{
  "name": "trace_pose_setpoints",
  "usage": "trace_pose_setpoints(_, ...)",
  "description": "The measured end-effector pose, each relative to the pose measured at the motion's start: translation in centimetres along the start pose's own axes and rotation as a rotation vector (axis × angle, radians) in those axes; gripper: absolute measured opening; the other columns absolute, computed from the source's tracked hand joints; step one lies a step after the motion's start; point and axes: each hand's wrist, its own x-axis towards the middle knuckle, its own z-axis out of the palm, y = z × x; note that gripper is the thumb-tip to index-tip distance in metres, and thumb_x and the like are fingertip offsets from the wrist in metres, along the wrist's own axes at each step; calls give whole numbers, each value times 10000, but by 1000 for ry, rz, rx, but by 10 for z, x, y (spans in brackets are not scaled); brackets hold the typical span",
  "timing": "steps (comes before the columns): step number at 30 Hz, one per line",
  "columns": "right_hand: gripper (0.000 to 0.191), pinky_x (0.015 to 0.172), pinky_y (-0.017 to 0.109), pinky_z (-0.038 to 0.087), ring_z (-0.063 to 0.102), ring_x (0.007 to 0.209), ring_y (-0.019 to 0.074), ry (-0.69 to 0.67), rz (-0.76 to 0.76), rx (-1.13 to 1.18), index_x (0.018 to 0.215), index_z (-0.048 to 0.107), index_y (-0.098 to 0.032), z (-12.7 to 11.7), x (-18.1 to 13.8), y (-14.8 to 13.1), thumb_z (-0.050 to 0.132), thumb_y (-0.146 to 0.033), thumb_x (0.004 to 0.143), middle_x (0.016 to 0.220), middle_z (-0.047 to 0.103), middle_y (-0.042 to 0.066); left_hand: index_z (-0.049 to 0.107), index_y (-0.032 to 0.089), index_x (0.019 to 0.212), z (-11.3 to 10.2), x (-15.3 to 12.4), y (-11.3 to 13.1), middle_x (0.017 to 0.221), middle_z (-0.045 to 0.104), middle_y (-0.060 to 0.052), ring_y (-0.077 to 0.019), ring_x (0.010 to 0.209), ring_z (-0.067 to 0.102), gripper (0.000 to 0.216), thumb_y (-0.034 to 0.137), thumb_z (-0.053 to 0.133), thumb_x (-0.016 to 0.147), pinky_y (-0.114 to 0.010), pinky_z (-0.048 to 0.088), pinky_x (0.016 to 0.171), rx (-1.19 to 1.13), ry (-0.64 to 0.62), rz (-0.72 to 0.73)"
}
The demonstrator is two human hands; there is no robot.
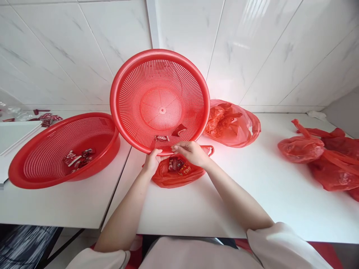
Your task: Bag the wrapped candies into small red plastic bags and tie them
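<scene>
From here, L hand (153, 161) is clamped on the near rim of a red plastic basket (161, 102), thumb over the edge. R hand (193, 152) has its fingers bunched at the same rim, just beside; can't tell if they've hold of anything. Basket's round & glossy w/ fine mesh walls, tipped up above the grip; two dk red pkts (162, 138) lie inside, just past the fingers. Below the hands: red bag (171, 182) w/ more pkts; to their L, a second basket (45, 157).

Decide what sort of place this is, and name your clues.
Possibly a packing room or similar workroom: white tables against a tiled wall, red baskets with small packets, and red plastic bags.
</scene>
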Motion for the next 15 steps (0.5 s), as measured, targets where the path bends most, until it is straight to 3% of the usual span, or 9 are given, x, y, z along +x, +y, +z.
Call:
trace_pose_setpoints(2, 303, 834, 330, 511, 673, 865, 186, 144, -47, -150, 994, 688, -193, 3, 1, 0, 448, -373, 954, 930, 720, 43, 699, 122, 915, 3, -2, -3, 974, 729, -94, -297, 1038, 649, 258, 211, 593, 698, -455, 524, 899, 20, -18, -3)
trace_pose_setpoints(4, 310, 928, 352, 481, 641, 1018, 202, 173, -107, -253, 1120, 652, -200, 5, 2, 3, 427, -345, 964, 1096, 690, 68, 699, 155, 935, 6, -6, -8, 981, 729, -71, -296, 1042, 647, 253, 209, 600, 708, -447, 530, 887, 36, -45, -28)
trace_pose_setpoints(7, 452, 1099, 420, 354, 415, 1343, 241, 81, -157, -353, 1382, 465, -169, 9, 3, 11, 394, -350, 974, 1441, 462, 127, 701, 193, 936, 11, -12, -14, 961, 731, -48, -297, 1036, 650, 235, 200, 613, 718, -433, 535, 871, 59, -110, -59)
trace_pose_setpoints(10, 560, 1144, 483, 275, 268, 1427, 266, -67, -132, -413, 1482, 296, -124, 11, 2, 19, 371, -355, 978, 1530, 305, 172, 701, 193, 934, 12, -17, -19, 929, 730, -53, -297, 1023, 653, 226, 188, 611, 727, -428, 539, 857, 91, -161, -79)
trace_pose_setpoints(12, 544, 1122, 479, 317, 341, 1391, 261, -120, -133, -411, 1480, 302, -144, 9, 1, 20, 381, -327, 974, 1503, 353, 172, 700, 181, 922, 11, -16, -19, 908, 730, -58, -297, 1006, 659, 218, 187, 601, 728, -430, 541, 851, 104, -161, -103)
trace_pose_setpoints(15, 464, 1019, 431, 438, 522, 1225, 240, -152, -176, -377, 1386, 446, -182, 1, 0, 15, 467, -302, 939, 1351, 527, 146, 699, 159, 898, 7, -12, -15, 899, 730, -67, -298, 989, 666, 216, 192, 580, 721, -443, 538, 862, 64, -132, -122)
